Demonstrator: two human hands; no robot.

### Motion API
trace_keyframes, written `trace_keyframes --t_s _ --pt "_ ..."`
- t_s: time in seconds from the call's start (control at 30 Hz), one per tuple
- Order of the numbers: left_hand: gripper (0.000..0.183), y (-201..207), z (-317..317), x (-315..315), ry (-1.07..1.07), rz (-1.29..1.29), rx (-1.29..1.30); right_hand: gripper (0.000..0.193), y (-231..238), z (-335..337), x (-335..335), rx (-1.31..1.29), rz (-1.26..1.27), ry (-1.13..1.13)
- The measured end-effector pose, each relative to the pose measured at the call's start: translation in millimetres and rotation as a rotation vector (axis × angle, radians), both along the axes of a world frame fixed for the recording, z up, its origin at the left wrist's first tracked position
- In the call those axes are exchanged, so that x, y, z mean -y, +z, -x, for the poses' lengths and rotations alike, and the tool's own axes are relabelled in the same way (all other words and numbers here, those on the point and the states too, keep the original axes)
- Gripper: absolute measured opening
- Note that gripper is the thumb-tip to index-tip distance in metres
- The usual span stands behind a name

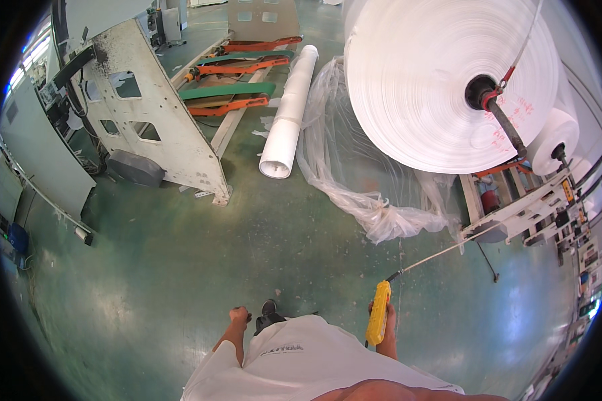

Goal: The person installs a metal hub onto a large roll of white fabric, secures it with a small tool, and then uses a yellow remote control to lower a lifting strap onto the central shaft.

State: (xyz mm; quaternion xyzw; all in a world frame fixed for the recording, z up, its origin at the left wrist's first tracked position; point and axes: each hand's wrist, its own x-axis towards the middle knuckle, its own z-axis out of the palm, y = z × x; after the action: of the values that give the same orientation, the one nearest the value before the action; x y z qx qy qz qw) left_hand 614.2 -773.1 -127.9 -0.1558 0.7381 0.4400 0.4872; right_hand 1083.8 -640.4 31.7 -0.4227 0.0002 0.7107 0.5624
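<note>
My right hand (390,321) is wrapped round a yellow pendant control (379,311), a long handset whose cable (441,254) runs off to the upper right. Loosely curled at my left side, my left hand (240,315) shows nothing in its fingers. Ahead on the right is a huge white roll (415,87) with a dark shaft (506,127) through its core. A sling with a red end (508,75) loops round that shaft from above. Crumpled clear plastic film (381,207) lies on the floor under and beside the roll.
A long white tube (289,113) lies on the green floor left of the film. Further left, a cream metal frame plate (157,110) stands beside orange arms (231,104) with green belts. A smaller white roll (554,137) and a machine frame (522,217) are at the right.
</note>
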Motion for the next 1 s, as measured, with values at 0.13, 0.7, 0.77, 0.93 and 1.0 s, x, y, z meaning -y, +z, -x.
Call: trace_keyframes --t_s 0.13,0.7,0.77,0.93,1.0 --pt "0.029 4.8 -1.6 2.4 0.024 -0.029 0.024 0.039 3.5 -1.0 6.3 0.06 -0.093 0.074" --pt "0.024 0.5 -2.9 3.8 0.02 0.011 0.037 0.038 5.9 1.0 2.1 0.052 -0.069 0.077" --pt "0.022 3.2 -3.0 1.6 0.016 0.014 0.024 0.038 1.9 -0.5 0.5 0.047 -0.03 0.042" --pt "0.02 9.2 -1.6 -1.9 -0.04 0.015 0.026 0.037 7.4 2.4 2.1 0.081 -0.028 0.037" --pt "0.021 7.0 -0.7 -0.1 -0.024 0.007 0.03 0.036 13.2 4.5 3.5 0.046 -0.014 0.05"
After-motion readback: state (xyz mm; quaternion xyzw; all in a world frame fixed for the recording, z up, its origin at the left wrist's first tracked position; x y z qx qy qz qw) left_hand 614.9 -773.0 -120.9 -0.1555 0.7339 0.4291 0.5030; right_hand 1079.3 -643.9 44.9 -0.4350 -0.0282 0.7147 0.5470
